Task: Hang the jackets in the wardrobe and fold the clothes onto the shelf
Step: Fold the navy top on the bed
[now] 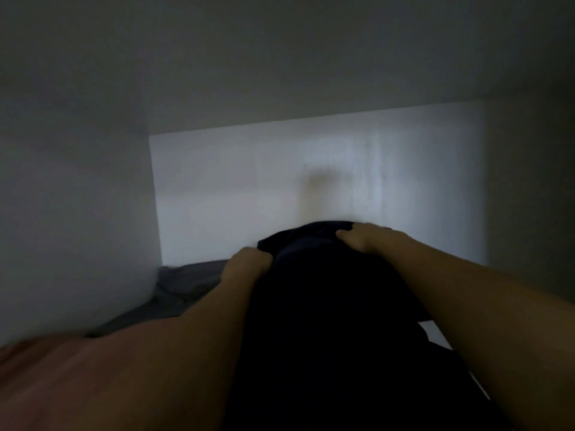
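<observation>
Inside white wardrobe shelf (311,237) | both hands gripping folded dark navy garment (326,306): left hand (249,264), right hand (362,241) | grey cloth (186,287) already lying shelved | jackets unseen

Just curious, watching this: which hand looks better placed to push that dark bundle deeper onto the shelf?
Probably the right hand: it lies on top of the dark garment, nearest the back wall. The left hand grips its side edge, nearer the grey cloth.

Dim white back panel (280,188); shadowed side walls (71,181)
</observation>
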`<state>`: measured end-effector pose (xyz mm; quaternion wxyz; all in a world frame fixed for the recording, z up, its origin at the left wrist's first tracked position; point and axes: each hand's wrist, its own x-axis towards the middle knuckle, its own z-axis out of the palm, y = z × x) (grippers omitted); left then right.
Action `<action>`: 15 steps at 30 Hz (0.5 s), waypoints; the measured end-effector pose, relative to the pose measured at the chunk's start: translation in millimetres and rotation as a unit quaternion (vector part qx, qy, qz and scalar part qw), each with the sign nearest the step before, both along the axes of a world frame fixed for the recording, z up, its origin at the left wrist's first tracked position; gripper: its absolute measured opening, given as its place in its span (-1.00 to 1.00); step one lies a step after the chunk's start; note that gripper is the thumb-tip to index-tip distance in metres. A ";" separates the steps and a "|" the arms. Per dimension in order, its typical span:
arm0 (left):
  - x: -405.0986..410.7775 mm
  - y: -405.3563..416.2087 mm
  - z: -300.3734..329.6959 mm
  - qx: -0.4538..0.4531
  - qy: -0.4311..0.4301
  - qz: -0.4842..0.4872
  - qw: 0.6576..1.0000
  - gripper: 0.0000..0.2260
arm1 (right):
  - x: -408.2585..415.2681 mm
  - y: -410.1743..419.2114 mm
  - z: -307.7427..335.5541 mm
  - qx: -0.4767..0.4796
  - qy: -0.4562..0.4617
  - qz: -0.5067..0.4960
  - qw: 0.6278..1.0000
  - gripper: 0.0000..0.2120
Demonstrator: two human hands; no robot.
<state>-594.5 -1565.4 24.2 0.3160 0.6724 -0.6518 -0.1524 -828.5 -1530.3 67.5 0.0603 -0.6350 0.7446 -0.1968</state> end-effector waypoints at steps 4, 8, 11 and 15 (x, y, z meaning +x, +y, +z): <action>17.2 42.8 12.8 -0.088 -0.051 -0.014 0.995 -0.63 | 33.4 42.4 6.5 -0.071 0.063 0.026 0.995 -0.42; 48.0 97.3 25.8 -0.163 -0.128 -0.034 0.978 -0.61 | 72.1 95.2 14.3 -0.108 0.095 0.074 0.987 -0.42; 81.3 143.0 33.7 -0.202 -0.161 -0.026 0.966 -0.61 | 102.7 135.6 21.4 -0.137 0.104 0.085 0.981 -0.39; 148.2 224.7 35.5 -0.217 -0.172 -0.008 0.961 -0.63 | 168.6 206.6 20.7 -0.164 0.078 0.113 0.977 -0.39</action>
